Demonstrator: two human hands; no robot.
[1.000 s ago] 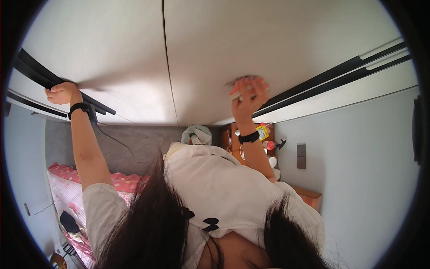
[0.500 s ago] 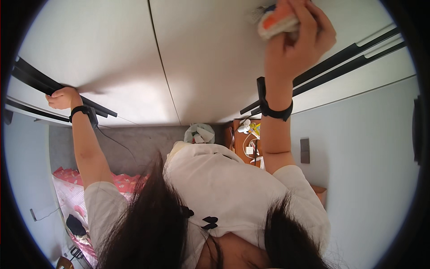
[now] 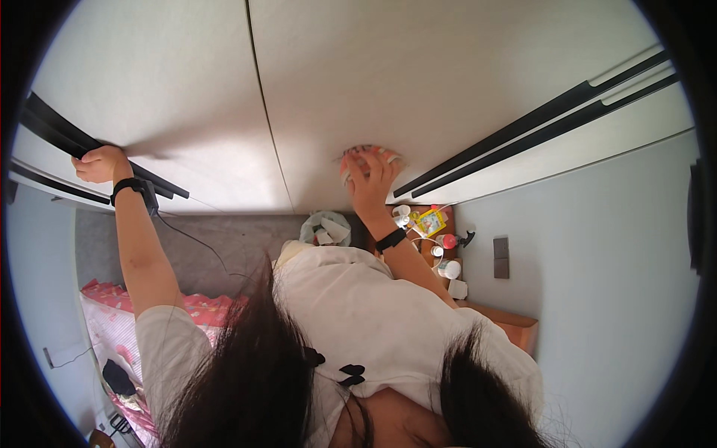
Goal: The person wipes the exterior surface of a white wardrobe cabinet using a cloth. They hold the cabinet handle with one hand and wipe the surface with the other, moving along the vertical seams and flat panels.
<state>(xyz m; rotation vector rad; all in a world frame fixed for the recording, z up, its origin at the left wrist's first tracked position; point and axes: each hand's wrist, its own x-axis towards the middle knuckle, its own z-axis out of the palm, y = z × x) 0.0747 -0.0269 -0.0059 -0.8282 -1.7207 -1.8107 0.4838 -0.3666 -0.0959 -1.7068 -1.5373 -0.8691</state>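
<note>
My left hand [image 3: 101, 164] is closed round the long black handle [image 3: 63, 133] on the left of the pale wardrobe doors [image 3: 172, 82]. My right hand [image 3: 371, 185] presses a folded orange-and-white cloth [image 3: 390, 158] flat against the right-hand door panel [image 3: 448, 82], low down and right of the dark seam. The fingers are spread over the cloth, whose edges look blurred. Each wrist wears a black strap; a thin cable hangs from the left one.
Black handles [image 3: 523, 123] run along the panel's right side. Below stand a bin with a plastic liner [image 3: 326, 228] and a wooden bedside table [image 3: 448, 216] crowded with bottles and a yellow packet. A bed with pink bedding [image 3: 112, 321] is at left, a wall switch [image 3: 500, 257] at right.
My right hand has brought the cloth down and left, from the upper right onto the lower panel. My left hand keeps its hold on the handle.
</note>
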